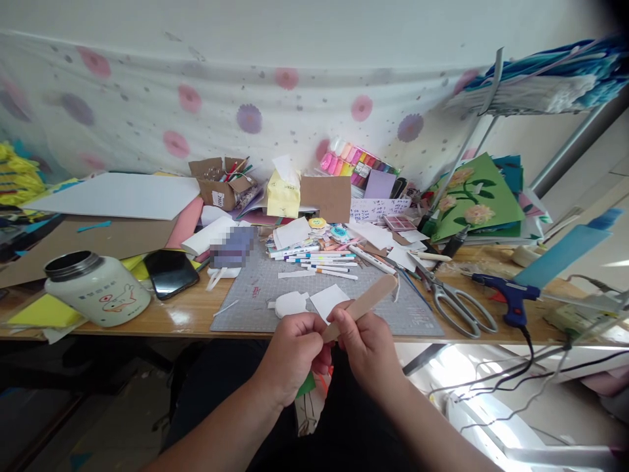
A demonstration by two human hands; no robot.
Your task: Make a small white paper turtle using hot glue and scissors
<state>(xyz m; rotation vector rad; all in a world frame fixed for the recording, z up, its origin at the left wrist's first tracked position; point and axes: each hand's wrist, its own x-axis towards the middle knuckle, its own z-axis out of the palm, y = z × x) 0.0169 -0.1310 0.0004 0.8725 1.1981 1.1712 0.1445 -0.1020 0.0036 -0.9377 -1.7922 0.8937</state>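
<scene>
A flat tan craft stick with a rounded end slants up to the right in front of the desk's near edge. My left hand is closed around its lower end, fingers curled. My right hand pinches the stick a little higher, thumb on top. Just beyond my hands, a white paper cut-out and a square of white paper lie on the grey cutting mat. Several markers are heaped farther back on the mat.
To the right lie scissors and a blue glue gun with its cord hanging off the desk. A wide-mouthed bottle and a phone are at left. Cardboard boxes stand at the back.
</scene>
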